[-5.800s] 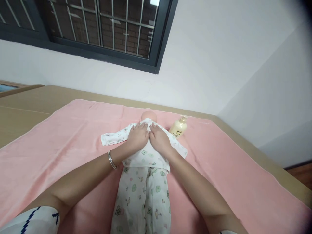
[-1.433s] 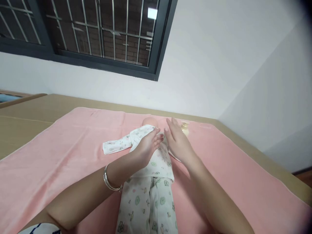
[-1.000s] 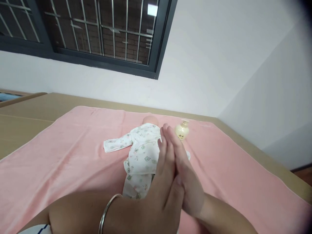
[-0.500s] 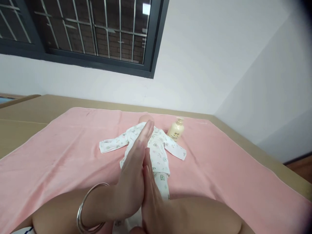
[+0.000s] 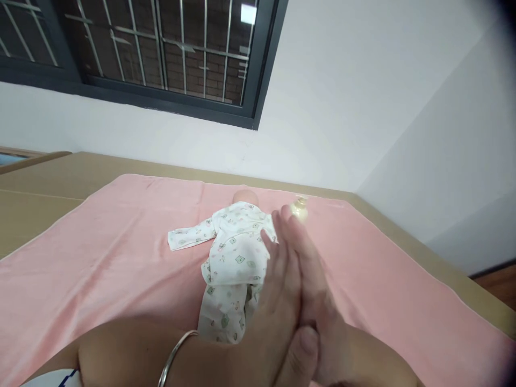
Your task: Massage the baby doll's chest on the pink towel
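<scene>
My left hand [image 5: 272, 306], with silver bangles [image 5: 173, 357] at the wrist, lies palm to palm against my right hand [image 5: 318, 279]. The fingers of both are stretched out, and nothing shows between the palms. Behind and left of them a baby-sized figure lies on a pink blanket [image 5: 133, 258]. It wears a white printed top [image 5: 237, 252] and matching trousers [image 5: 221, 312]; its round bare head [image 5: 245, 196] points away from me. My hands hide its right-hand sleeve and part of the trousers. Beyond my fingertips stands a cream pump bottle [image 5: 299, 208], its lower part covered.
The blanket covers a tan flat surface [image 5: 40, 215] that runs up to a white wall [image 5: 322, 107]. A dark-framed window [image 5: 169, 102] with metal bars is at the upper left. At the right edge is something brown [image 5: 497, 282].
My pressed-together hands have shifted right and tilted, uncovering more of the figure's top and trousers. They now cover the bottle's lower part and the right-hand sleeve.
</scene>
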A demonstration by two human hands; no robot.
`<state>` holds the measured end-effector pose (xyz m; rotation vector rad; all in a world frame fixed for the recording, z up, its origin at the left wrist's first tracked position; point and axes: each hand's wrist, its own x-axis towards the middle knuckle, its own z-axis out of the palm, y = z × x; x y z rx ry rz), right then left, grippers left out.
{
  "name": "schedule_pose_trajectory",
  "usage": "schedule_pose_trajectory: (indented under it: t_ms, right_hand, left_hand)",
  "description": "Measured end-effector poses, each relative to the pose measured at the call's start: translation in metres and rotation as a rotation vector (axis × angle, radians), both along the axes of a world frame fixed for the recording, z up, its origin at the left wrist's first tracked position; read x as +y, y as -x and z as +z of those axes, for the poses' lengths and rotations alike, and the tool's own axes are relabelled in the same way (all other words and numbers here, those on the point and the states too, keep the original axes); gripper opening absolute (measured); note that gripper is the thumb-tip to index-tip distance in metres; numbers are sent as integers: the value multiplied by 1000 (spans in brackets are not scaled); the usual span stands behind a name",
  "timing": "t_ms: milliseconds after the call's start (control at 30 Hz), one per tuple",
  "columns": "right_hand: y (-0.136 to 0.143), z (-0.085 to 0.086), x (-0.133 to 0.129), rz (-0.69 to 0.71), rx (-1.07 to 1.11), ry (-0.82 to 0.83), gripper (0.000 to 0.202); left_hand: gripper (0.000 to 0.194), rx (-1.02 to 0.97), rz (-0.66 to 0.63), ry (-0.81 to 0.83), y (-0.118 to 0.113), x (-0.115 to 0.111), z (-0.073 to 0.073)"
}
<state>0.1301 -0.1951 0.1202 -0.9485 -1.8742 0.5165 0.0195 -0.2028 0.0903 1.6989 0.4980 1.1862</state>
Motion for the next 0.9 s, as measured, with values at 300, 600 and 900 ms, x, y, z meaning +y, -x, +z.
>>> schedule_pose_trajectory:
  t_ms: [300, 600, 900]
  right_hand:
    - [14, -23, 29, 43, -5, -50, 58]
    - [31, -53, 49, 269, -127, -261, 69]
    - [1, -88, 150, -170, -428, -175, 59]
  left_hand:
    - [60, -41, 17, -4, 22, 28, 18]
    - [48, -197, 500, -30, 32, 107, 27]
    - [49, 485, 540, -175, 3, 180, -41]
